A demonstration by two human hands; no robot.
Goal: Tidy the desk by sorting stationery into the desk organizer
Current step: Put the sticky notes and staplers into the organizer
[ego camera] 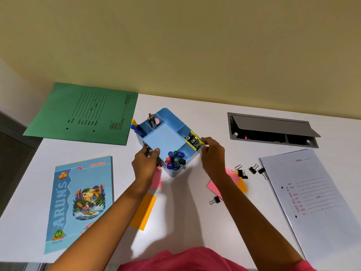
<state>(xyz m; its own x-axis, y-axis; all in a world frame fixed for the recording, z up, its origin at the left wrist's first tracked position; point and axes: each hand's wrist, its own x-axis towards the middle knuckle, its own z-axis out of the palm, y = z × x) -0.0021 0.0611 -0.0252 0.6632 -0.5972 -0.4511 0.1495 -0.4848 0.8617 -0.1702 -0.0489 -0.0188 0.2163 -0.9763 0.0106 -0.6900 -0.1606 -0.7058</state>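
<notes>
A light blue desk organizer (165,138) stands turned at an angle in the middle of the white desk. Its compartments hold pencils (152,120), blue pens (136,128), coloured markers (175,160) and a yellow box of binder clips (193,140). My left hand (146,163) grips the organizer's near-left corner. My right hand (212,153) is at its right side, fingers pinched on something small and white beside the clip box. Loose binder clips (243,173) lie to the right, another binder clip (214,200) lies nearer me. Pink sticky notes (214,185) and orange sticky notes (144,211) lie under my arms.
A green folder (86,114) lies at the back left and a blue notebook (80,202) at the front left. A white file (316,200) sits on the right. An open grey cable box (273,130) is recessed in the desk at the back right.
</notes>
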